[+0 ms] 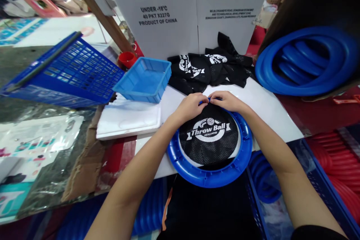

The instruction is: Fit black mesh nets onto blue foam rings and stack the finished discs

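A blue plastic ring [209, 179] lies near the front edge of the white work surface, its near side overhanging my lap. Black mesh fabric [210, 150] printed "Throw Ball Fly & Catch" spans most of its opening, with a gap along the near edge. At the ring's far rim, my left hand [192, 107] and my right hand [227, 102] almost meet, fingers pinched closed on the rim and mesh edge. A bit of blue shows between the fingertips; the exact grip is partly hidden. Just beyond, more printed black mesh pieces [208, 68] lie in a loose pile.
A light-blue tray [140, 95] rests left on a white stack [129, 118], beside a tilted blue basket [81, 67] and red cup [127, 59]. White cartons [168, 18] stand behind. Blue rings [263, 78] fill a box at right; red rings [344, 191] lie lower right.
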A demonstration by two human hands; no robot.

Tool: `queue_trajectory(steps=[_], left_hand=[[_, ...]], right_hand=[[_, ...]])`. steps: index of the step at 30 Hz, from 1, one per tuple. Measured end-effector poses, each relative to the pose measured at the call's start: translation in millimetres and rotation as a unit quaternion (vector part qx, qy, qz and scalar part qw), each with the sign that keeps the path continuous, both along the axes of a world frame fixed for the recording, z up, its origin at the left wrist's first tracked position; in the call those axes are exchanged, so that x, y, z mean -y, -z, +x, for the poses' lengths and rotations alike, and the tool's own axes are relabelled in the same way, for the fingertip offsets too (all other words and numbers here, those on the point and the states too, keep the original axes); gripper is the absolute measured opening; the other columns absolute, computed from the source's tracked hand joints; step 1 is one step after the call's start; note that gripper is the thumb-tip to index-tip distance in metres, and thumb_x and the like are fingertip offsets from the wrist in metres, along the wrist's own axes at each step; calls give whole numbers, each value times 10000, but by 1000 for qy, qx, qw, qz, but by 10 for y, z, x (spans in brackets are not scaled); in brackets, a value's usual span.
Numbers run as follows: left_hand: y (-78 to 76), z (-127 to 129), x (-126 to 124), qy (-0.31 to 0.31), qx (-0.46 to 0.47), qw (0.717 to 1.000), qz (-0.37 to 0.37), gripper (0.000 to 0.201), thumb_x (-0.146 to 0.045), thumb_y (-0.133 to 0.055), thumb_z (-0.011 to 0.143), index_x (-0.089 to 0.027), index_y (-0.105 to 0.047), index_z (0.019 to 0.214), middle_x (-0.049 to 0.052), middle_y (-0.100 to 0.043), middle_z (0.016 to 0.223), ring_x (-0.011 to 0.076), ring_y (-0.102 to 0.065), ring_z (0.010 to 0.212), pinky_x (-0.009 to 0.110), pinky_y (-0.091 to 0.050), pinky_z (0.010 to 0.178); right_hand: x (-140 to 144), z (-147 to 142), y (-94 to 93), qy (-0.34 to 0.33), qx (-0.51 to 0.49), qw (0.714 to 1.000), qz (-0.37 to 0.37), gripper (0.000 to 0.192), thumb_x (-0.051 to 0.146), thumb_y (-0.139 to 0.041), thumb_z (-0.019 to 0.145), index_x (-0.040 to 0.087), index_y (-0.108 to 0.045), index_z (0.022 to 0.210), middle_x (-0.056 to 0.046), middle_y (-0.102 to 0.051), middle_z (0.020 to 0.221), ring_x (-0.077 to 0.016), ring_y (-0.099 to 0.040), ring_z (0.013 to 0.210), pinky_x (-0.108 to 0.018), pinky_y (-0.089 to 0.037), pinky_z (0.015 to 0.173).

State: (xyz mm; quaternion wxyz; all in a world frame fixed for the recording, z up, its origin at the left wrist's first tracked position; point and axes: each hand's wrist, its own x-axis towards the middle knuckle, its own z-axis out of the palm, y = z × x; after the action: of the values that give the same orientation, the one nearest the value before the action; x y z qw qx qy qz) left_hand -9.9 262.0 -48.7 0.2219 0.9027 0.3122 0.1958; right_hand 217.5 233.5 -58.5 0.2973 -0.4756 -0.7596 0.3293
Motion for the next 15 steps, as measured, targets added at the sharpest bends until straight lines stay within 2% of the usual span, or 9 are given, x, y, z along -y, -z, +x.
queue_trajectory(steps=[10,15], left_hand=[[26,-16,-41,12,-6,1000,9,190,-184,-628,970,-192,-810,1022,77,-763,1008,225,-705,938,357,-548,866],[42,-15,-39,27,-45,998,17,235,-151,-568,988,-190,-791,1052,90,-744,1087,239,-702,1005,383,-551,929]], right_hand=[[20,-54,29,39,15,999,19,141,226,-628,865,199,-766,851,-61,-800,1075,-236,-729,1035,-404,-535,1009],[38,-100,18,55,51,996,50,136,162,-628,826,197,-759,839,-51,-799,1020,-227,-725,984,-370,-537,948]])
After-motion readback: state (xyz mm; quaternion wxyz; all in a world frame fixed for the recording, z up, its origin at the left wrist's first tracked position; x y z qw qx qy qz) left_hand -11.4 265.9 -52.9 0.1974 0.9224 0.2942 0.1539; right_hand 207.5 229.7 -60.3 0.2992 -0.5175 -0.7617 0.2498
